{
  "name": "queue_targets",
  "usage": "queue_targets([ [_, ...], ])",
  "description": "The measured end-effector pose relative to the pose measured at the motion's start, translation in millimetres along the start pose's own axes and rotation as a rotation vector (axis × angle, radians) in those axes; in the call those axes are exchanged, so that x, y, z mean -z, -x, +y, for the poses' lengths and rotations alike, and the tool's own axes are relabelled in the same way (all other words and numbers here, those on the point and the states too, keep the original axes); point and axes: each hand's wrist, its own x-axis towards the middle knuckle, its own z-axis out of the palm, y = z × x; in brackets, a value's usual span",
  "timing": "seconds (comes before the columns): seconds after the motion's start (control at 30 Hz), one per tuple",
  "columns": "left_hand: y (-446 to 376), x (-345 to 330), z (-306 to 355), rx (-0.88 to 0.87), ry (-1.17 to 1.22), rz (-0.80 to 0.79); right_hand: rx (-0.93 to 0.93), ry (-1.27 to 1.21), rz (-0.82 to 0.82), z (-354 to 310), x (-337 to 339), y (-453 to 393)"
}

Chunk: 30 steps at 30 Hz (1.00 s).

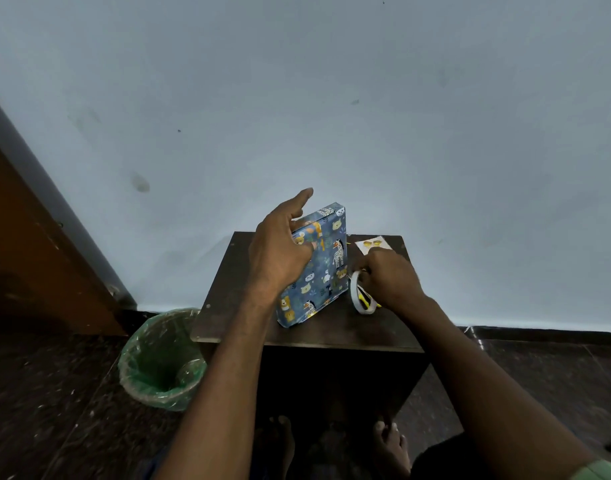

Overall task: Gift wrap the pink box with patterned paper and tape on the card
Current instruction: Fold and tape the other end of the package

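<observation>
Steadying the wrapped box (317, 268) on edge with my spread left hand (279, 251); my right hand (387, 277), at three o'clock, grips the tape roll (358, 293). The box may topple if I let go.

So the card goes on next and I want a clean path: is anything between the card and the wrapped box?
Partly. The card lies flat at the table's far right corner; the wrapped box stands on edge to its left. Between them the right hand holds the tape roll beside the box's lower face. The box's upper face looks unobstructed.
</observation>
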Motion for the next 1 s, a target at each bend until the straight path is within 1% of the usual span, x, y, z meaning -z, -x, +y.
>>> queue_targets([
  [0.13,-3.0,-2.1,-9.2,-0.033,0.04,0.009,-0.018,-0.036,-0.074,2.5,-16.1,-5.9],
  [0.17,-3.5,-2.2,-11.1,-0.043,0.051,0.019,-0.03,-0.042,-0.076,2.3,-17.7,-7.0],
  [0.2,-3.5,-2.3,-12.2,-0.052,0.063,0.026,-0.043,-0.05,-0.035,-0.2,-16.7,-7.0],
  [0.23,-3.9,-2.5,-13.9,-0.062,0.082,0.033,-0.047,-0.091,0.066,-4.4,-13.1,-7.0],
  [0.3,-4.3,-3.5,-14.9,-0.08,0.143,0.044,0.012,-0.264,0.385,-17.3,1.0,-7.6],
  [0.33,-4.2,-4.0,-14.0,-0.088,0.171,0.049,0.098,-0.368,0.532,-26.6,10.6,-7.6],
  [0.37,-3.7,-4.3,-13.4,-0.097,0.189,0.057,0.21,-0.455,0.615,-37.0,20.0,-7.8],
  [0.4,-3.1,-4.5,-12.9,-0.107,0.202,0.067,0.318,-0.515,0.622,-46.3,26.6,-8.6],
  [0.47,-0.3,-4.2,-11.8,-0.135,0.236,0.083,0.45,-0.576,0.499,-59.2,31.0,-8.6],
  [0.53,3.1,-2.8,-10.3,-0.152,0.306,0.107,0.493,-0.58,0.378,-63.4,23.6,-9.1],
  [0.57,5.5,-2.1,-8.3,-0.155,0.352,0.128,0.505,-0.559,0.355,-62.6,19.1,-10.4],
  [0.67,12.1,0.1,-7.9,-0.174,0.417,0.263,0.505,-0.501,0.395,-61.4,12.5,-15.2],
  [0.73,15.9,1.8,-15.2,-0.222,0.33,0.361,0.468,-0.523,0.451,-64.5,12.5,-16.0],
  [0.8,17.8,3.4,-25.9,-0.234,0.241,0.41,0.441,-0.541,0.483,-69.3,13.1,-15.1],
  [0.87,20.5,4.2,-32.8,-0.183,0.279,0.398,0.445,-0.533,0.491,-72.8,13.8,-15.2],
  [1.0,25.2,-1.3,-39.9,-0.032,0.453,0.337,0.457,-0.496,0.483,-74.6,19.0,-17.1],
])
